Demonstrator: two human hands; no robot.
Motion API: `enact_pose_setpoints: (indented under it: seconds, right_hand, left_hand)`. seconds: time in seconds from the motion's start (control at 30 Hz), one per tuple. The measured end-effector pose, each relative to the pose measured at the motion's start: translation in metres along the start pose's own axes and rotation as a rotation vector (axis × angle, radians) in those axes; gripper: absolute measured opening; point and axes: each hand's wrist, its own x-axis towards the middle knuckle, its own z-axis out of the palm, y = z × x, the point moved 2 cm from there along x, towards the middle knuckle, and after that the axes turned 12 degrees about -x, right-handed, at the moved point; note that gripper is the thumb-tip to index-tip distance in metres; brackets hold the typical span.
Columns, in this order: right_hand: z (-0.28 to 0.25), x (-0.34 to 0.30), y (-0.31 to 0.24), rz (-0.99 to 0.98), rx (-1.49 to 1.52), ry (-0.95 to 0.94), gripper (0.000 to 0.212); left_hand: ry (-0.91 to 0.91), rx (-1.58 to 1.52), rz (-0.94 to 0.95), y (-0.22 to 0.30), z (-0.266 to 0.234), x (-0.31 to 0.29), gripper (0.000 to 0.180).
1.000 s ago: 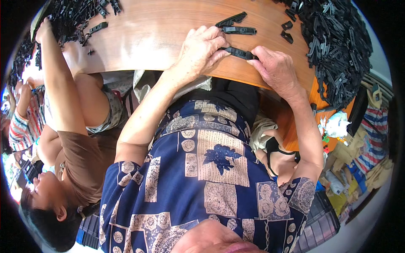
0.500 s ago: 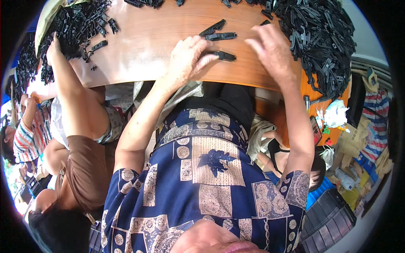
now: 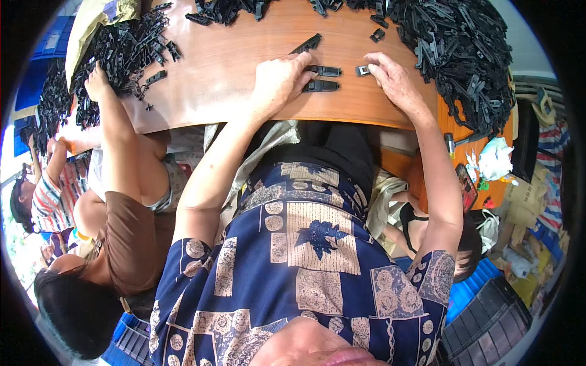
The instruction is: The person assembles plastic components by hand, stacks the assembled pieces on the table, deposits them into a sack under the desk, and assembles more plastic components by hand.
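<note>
My left hand [image 3: 279, 85] rests on the table with its fingers closed around the near end of a long black plastic clip [image 3: 325, 71]. Just below lies a second long clip [image 3: 321, 86], close to my thumb. A third clip [image 3: 309, 43] lies slanted above my fingertips, apart from the other two. To the right, my right hand [image 3: 390, 79] pinches a short black plastic piece [image 3: 362, 70] with a pale patch on it, between thumb and forefinger. A gap separates this piece from the ends of the two parallel clips.
A big heap of black plastic parts [image 3: 467, 67] covers the right side of the wooden table [image 3: 213, 67]. Another heap [image 3: 122, 52] lies at left, where a co-worker's hand [image 3: 97, 84] reaches in. Several loose parts [image 3: 229, 11] line the far edge. A crumpled white bag [image 3: 495, 158] sits at right.
My right hand has come down from a small part farther up the table and now pinches a short piece. My left hand's fingers have shifted onto a long clip. The view has shifted slightly.
</note>
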Motion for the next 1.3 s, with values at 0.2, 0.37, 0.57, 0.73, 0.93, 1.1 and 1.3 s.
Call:
enact_pose_setpoints:
  seconds: [0.2, 0.37, 0.57, 0.73, 0.93, 1.1, 1.3]
  right_hand:
    - [-0.013, 0.002, -0.011, -0.007, -0.169, -0.005, 0.032]
    - [-0.032, -0.002, -0.036, -0.366, -0.437, 0.021, 0.030]
    - [-0.022, 0.004, -0.044, -0.465, -0.465, 0.026, 0.023]
    - [-0.008, 0.005, -0.075, -0.488, -0.463, 0.051, 0.018]
    - [-0.008, 0.003, -0.073, -0.518, -0.434, 0.021, 0.016]
    - [0.007, 0.010, -0.076, -0.468, -0.338, -0.056, 0.016]
    - [0.010, 0.019, -0.070, -0.434, -0.282, -0.041, 0.018]
  left_hand:
    - [-0.035, 0.035, -0.106, -0.005, -0.002, -0.005, 0.026]
    - [0.012, -0.020, -0.032, -0.009, -0.004, -0.008, 0.025]
    - [0.018, -0.143, -0.039, -0.002, -0.010, -0.010, 0.020]
    - [-0.004, -0.190, -0.090, 0.006, -0.015, -0.012, 0.019]
    - [0.061, -0.219, -0.066, 0.002, -0.011, -0.014, 0.017]
    - [0.011, -0.189, -0.092, 0.004, -0.014, -0.013, 0.017]
    - [0.035, -0.264, -0.053, -0.003, -0.010, -0.010, 0.014]
